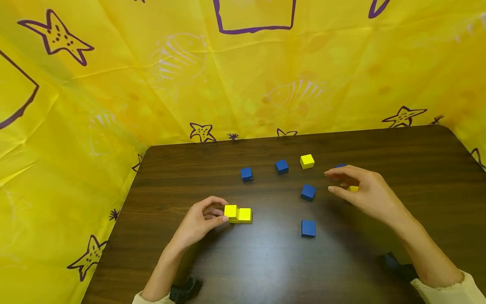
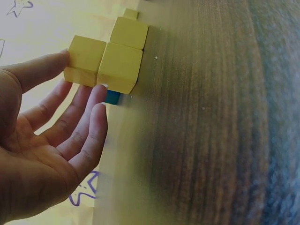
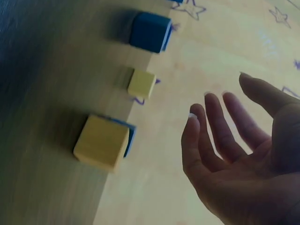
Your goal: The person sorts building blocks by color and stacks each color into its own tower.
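Between thumb and fingers my left hand [image 1: 201,219] pinches a yellow cube [image 1: 230,211], which sits atop a second yellow cube [image 2: 119,68]. Right beside that lower cube, on the table, is a third yellow cube [image 1: 245,215]. My right hand [image 1: 366,192] hovers over the right part of the table, fingers loosely bent and apart, holding nothing. Another yellow cube [image 3: 101,143] lies nearest to it, partly hidden behind the hand in the head view. A blue cube [image 1: 339,166] shows just past its fingertips.
Several blue cubes lie spread across the dark wooden table [image 1: 265,270], among them one at the front [image 1: 308,228] and one in the middle [image 1: 308,192]. At the back stands a yellow cube [image 1: 307,161]. A yellow patterned cloth [image 1: 243,84] hangs behind the table.
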`<state>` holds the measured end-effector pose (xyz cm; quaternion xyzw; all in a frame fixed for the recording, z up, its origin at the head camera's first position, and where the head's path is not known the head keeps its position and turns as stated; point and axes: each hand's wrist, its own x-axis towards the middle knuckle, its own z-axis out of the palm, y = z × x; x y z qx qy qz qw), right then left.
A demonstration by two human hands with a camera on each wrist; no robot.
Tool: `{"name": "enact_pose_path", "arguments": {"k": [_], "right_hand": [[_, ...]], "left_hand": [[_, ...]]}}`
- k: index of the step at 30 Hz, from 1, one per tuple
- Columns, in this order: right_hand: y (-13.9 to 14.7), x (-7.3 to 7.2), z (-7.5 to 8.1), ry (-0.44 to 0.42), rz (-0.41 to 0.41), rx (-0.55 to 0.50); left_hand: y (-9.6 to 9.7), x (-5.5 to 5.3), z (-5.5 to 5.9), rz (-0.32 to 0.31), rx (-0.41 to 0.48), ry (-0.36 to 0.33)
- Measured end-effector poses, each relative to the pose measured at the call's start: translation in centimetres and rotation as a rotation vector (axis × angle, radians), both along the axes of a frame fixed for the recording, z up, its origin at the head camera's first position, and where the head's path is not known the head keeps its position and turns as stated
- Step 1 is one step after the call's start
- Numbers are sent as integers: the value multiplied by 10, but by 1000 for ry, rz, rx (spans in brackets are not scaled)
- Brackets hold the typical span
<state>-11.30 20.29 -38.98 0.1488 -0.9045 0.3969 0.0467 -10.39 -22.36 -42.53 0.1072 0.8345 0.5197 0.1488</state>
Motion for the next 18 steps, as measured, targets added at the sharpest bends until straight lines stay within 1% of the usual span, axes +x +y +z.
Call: {"name": "enact_pose_path", "arguments": {"k": [4,7,11,14,18], "right_hand": [[8,3,0,-35,-24,-13],[12,4,0,-60,-56,-13],[18,3,-1,-46,-81,17],[22,3,-2,-14,-78,32],[27,1,-4,13,-64,22]], "left_hand": [[-1,2,0,-3,10,-12],[-1,2,0,-1,9,-10],[-1,0,0,-2,2,-2],[-1,0,0,-3,1,-2],[0,0,0,0,6,-1]]}}
